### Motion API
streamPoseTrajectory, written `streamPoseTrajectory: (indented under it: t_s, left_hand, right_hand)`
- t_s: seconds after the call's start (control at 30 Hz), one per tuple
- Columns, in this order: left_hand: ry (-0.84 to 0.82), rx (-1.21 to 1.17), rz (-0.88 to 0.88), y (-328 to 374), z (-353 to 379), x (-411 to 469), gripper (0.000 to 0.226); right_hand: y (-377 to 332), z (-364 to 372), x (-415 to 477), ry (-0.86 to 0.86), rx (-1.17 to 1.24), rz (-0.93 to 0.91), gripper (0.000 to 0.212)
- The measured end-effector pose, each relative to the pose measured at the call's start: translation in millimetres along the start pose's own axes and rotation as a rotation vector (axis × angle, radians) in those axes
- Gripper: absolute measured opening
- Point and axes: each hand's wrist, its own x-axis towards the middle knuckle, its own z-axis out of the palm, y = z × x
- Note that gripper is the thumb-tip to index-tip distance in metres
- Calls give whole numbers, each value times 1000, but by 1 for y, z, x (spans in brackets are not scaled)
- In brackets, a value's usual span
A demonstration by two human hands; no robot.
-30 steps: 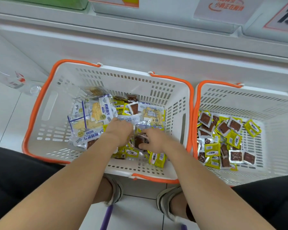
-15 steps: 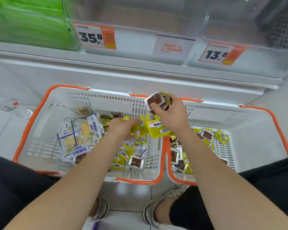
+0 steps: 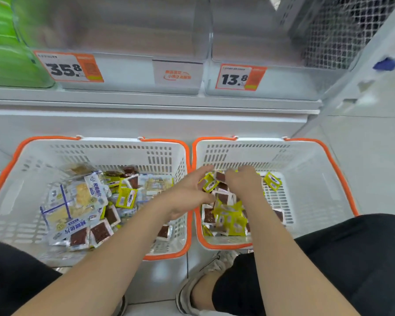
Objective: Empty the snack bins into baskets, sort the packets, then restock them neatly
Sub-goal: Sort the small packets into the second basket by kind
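Observation:
Two white baskets with orange rims stand side by side on the floor. The left basket point(image 3: 21, 147) holds large white-and-blue packets point(image 3: 78, 201) mixed with small yellow and brown packets point(image 3: 126, 198). The right basket point(image 3: 328, 156) holds only small yellow and brown packets point(image 3: 230, 220). My left hand point(image 3: 189, 192) reaches across the shared rims with fingers spread, a yellow packet point(image 3: 211, 183) loose at its fingertips. Over the right basket, my right hand point(image 3: 244, 181) has its fingers curled round a brown packet point(image 3: 219, 176).
Above the baskets a shelf carries clear plastic bins point(image 3: 123, 30) with price tags 35.8 point(image 3: 66, 68) and 13.8 point(image 3: 237, 77); a bin of green packs point(image 3: 5, 53) is at far left. My black-clad knees and a shoe point(image 3: 192, 293) crowd the near floor. Bare tiles lie at right.
Both hands have carried small packets from the left basket over the rims and down into the right basket. My left hand has opened. The camera has tilted up toward the shelf.

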Motion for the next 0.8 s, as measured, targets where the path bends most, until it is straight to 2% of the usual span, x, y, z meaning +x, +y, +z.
streamPoseTrajectory:
  t_s: [0.07, 0.13, 0.2, 0.3, 0.43, 0.57, 0.67, 0.73, 0.8]
  left_hand:
    - [83, 25, 76, 0, -8, 1, 56]
    - [266, 25, 97, -5, -22, 1, 32]
    - [447, 159, 88, -27, -47, 1, 28]
    - [597, 583, -16, -84, -95, -3, 22]
    - [524, 1015, -211, -144, -143, -11, 41]
    - [376, 1262, -288, -168, -168, -8, 88]
    - [348, 1376, -347, -167, -173, -2, 77]
    - [376, 1394, -383, -166, -173, 3, 72]
    - [425, 1379, -347, -168, -173, 7, 60]
  right_hand:
    - [-14, 8, -6, 113, -56, -136, 28]
    - [-31, 19, -11, 178, 8, -282, 24]
    - [-48, 35, -20, 103, 123, -404, 20]
    - [-66, 72, -40, -79, 86, -594, 21]
    - [-66, 133, -49, -316, -212, -710, 24]
    - [-49, 176, -38, -477, -498, -572, 23]
    - [-36, 195, -35, -599, -736, -533, 16]
    - [-30, 209, -36, -661, -839, -527, 25]
    - [-21, 227, -37, -727, -891, -529, 35]
